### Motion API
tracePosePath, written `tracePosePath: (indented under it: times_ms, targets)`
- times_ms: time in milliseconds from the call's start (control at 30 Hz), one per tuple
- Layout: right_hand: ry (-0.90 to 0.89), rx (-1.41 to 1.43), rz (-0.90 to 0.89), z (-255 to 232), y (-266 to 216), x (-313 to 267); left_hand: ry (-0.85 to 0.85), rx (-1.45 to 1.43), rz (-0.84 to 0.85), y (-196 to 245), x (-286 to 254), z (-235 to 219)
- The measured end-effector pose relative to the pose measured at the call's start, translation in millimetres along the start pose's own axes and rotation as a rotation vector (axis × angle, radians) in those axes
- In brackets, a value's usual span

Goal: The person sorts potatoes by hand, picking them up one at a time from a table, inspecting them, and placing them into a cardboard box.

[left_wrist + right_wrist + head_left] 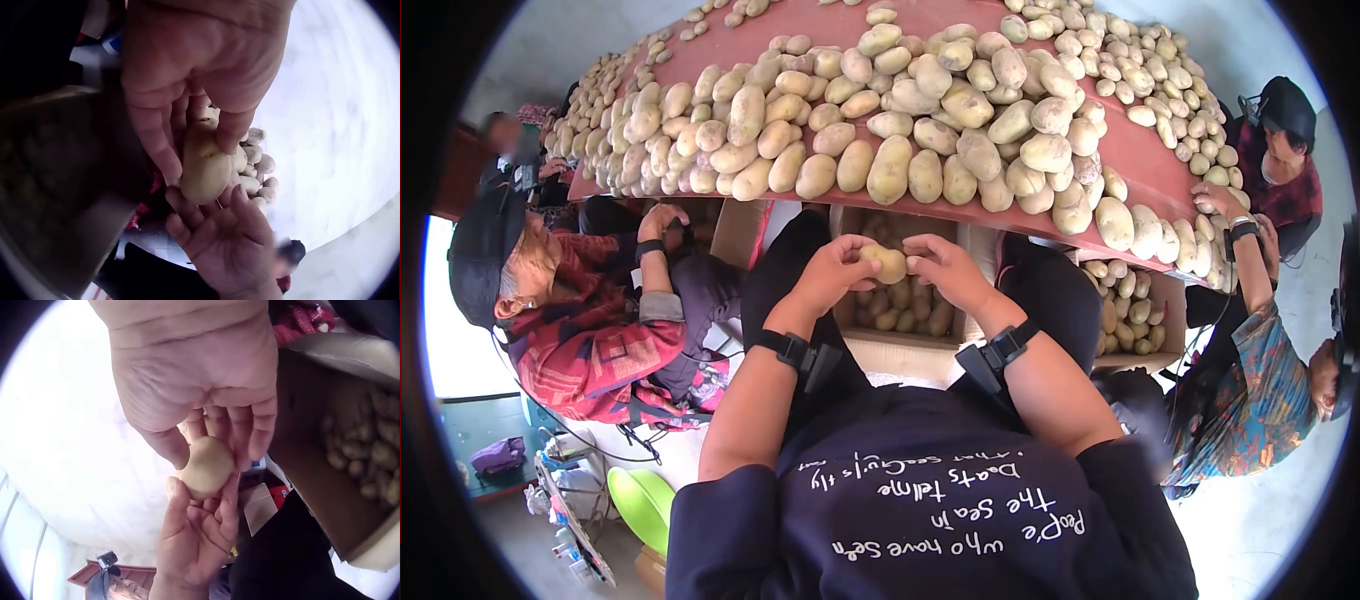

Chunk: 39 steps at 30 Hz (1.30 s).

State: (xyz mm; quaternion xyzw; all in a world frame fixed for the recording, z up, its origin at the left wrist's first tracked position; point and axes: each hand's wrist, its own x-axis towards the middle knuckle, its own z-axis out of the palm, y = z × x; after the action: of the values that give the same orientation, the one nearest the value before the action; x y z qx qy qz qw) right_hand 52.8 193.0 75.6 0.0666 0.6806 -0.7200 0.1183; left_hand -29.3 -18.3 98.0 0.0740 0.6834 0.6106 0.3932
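Note:
A pale yellow potato (885, 263) is held up in front of the person's body, above a box of potatoes. The left hand (836, 272) grips it with thumb on one side and fingers on the other, as the left wrist view shows the potato (206, 164) lengthwise below that palm. Opposite, the right hand (953, 272) has its fingertips right at the potato's free end. In the left wrist view the right hand (231, 250) shows its palm, thumb raised and fingers loosely bent. From the right wrist, the potato (206, 467) appears end-on between both hands.
A red table (820, 25) ahead bears heaped potatoes (890, 170) up to its near edge. Between the knees stands a cardboard box (955, 345) of potatoes; another box (1165, 350) is at the right. Other people sit close on both sides, one in a red plaid shirt (600, 345).

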Motion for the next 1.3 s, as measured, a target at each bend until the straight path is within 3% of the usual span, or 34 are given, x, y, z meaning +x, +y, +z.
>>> tracePosePath:
  times_ms: [67,167,200,300,400,533,667,767,867,967,1067,1167,1200,1300]
  targets:
    - [0.065,-0.073,0.041,-1.3,11.6,5.2,0.005,0.242,-0.039,-14.2,6.6,-11.4]
    - [0.109,-0.098,0.006,0.9,19.1,8.3,0.015,0.686,0.063,-39.0,13.0,-21.5]
    - [0.118,-0.097,-0.007,3.8,20.8,8.7,0.099,0.640,0.059,-35.9,9.4,-13.5]
    - [0.064,-0.515,-0.062,3.5,25.0,6.0,0.126,0.627,0.256,-10.8,17.4,2.9]
    - [-0.088,-0.708,0.060,6.1,37.3,7.9,0.157,0.554,0.394,45.7,30.3,33.4]
    - [-0.165,-0.644,0.044,10.6,27.8,5.6,0.281,0.738,0.773,86.9,79.2,68.0]
    - [-0.188,-0.699,0.176,12.6,0.4,3.2,0.320,1.060,0.653,101.2,119.4,100.9]
    - [-0.169,-0.641,0.119,11.3,5.1,5.1,0.361,1.188,0.524,108.2,133.0,114.0]
    - [-0.195,-0.643,0.086,11.2,6.0,6.5,0.269,1.273,0.395,123.9,134.3,117.3]
    - [-0.183,-0.621,0.056,10.1,0.6,6.4,0.301,1.257,0.465,115.9,144.2,108.5]
    - [-0.106,-0.525,0.000,10.2,6.0,4.9,0.195,0.944,0.426,125.6,130.9,92.6]
    - [-0.087,-0.447,0.018,10.3,6.2,4.7,-0.118,0.171,0.305,111.0,118.5,60.1]
    - [-0.095,-0.431,0.032,9.9,4.4,5.9,-0.137,-0.162,0.268,97.6,112.0,55.8]
    - [-0.077,-0.418,-0.082,8.2,15.9,11.1,-0.468,-0.575,0.202,105.2,60.8,43.9]
